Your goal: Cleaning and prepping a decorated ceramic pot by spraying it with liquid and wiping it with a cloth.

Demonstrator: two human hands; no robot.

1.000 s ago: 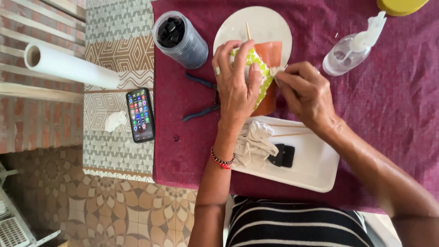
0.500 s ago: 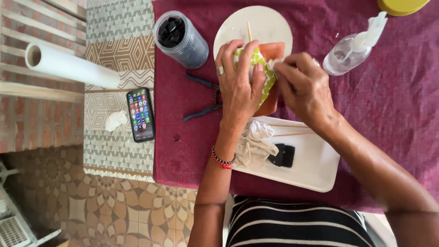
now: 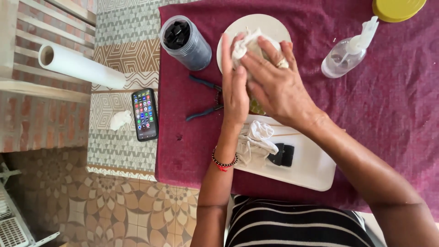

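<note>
My left hand (image 3: 234, 87) and my right hand (image 3: 274, 84) are cupped together over a round cream plate (image 3: 275, 26) on the maroon cloth. Between them they press a crumpled white cloth (image 3: 247, 42) around a bundle; a bit of green shows under my palms (image 3: 257, 109). My right hand lies on top with a ring on one finger; my left hand holds the bundle's left side. A beaded bracelet (image 3: 223, 162) circles my left wrist. What the cloth wraps is mostly hidden.
A white rectangular tray (image 3: 311, 171) near me holds a white rag (image 3: 256, 142) and small black clips (image 3: 282, 154). Pliers (image 3: 203, 98), a dark-filled jar (image 3: 185, 42), a spray bottle (image 3: 347, 52), a yellow lid (image 3: 398, 8), a phone (image 3: 144, 114) and a paper roll (image 3: 80, 66) lie around.
The green and orange bundle that showed on the plate is now covered by a white cloth. Both hands have closed over it and shifted slightly toward the plate's middle.
</note>
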